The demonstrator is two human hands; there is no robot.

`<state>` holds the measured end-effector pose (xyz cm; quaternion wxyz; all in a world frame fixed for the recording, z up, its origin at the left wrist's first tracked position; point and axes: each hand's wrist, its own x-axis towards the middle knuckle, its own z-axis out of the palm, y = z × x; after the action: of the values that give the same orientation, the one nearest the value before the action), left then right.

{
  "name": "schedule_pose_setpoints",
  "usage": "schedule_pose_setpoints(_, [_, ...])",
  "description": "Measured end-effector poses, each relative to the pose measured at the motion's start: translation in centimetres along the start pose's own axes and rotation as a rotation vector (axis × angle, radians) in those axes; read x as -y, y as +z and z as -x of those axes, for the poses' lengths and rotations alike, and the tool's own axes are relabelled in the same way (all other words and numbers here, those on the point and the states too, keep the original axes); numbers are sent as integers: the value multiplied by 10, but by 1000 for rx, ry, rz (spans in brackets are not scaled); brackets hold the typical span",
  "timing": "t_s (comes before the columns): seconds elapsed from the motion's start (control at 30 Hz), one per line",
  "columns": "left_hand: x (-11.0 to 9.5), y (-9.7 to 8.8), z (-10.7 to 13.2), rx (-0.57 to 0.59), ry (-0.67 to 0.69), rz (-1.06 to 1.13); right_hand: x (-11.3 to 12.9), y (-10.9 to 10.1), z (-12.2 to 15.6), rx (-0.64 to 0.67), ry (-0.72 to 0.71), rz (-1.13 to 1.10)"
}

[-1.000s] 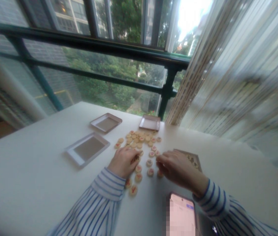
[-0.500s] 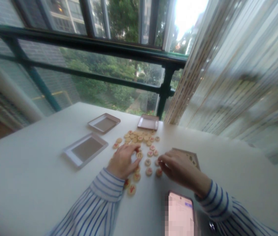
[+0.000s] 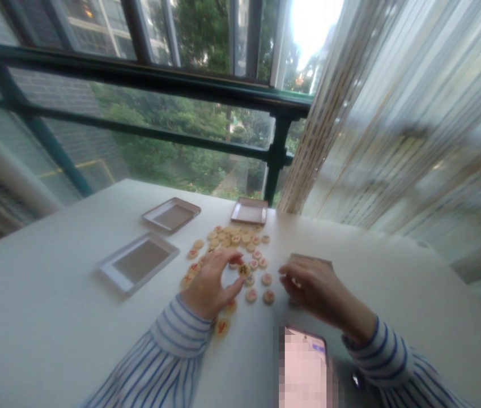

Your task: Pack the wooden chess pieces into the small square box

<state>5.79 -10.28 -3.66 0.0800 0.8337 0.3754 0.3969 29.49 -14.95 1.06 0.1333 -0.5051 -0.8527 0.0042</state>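
Observation:
My left hand [image 3: 210,280] pinches a Chinese chess piece [image 3: 243,270] with a dark character between thumb and forefinger, above the loose pieces. Under and around it lie round wooden pieces with red characters, such as one piece [image 3: 222,327] near my wrist. My right hand [image 3: 319,292] is curled, thumb and fingers close together, over a shallow tray [image 3: 312,259] that it mostly covers. A pale spot shows between its fingers, but I cannot make out what it is. Just left of its fingertips lies a red-marked piece [image 3: 267,279].
A heap of pieces [image 3: 234,235] spreads beyond my left hand. Shallow trays stand at the left [image 3: 138,263], far left [image 3: 172,215] and far middle [image 3: 249,211] of the white table [image 3: 45,294]. A phone [image 3: 306,368] lies near me. Behind are a railing [image 3: 138,79] and bead curtain [image 3: 316,113].
My right hand has drawn right, away from the red-marked piece, and now covers more of the tray. My left hand has shifted slightly right with its piece. The view has turned a little.

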Motion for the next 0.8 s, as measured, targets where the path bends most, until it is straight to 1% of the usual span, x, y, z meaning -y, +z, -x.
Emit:
schedule_pose_setpoints(0.17, [-13,2,-4,-7,-10,11,-10,1,9,-50,14,-72])
schedule_pose_setpoints(0.3, [-20,6,-9,7,24,22,-16,-1,15,-94,33,-93])
schedule_pose_setpoints(0.5, [-27,10,-16,31,56,10,-20,-10,17,-98,56,-74])
schedule_pose_setpoints(0.7, [-44,12,-33,60,71,16,-26,-20,21,-100,86,-41])
schedule_pose_setpoints(0.8, [-52,15,-42,65,98,23,-30,-24,22,-124,87,-62])
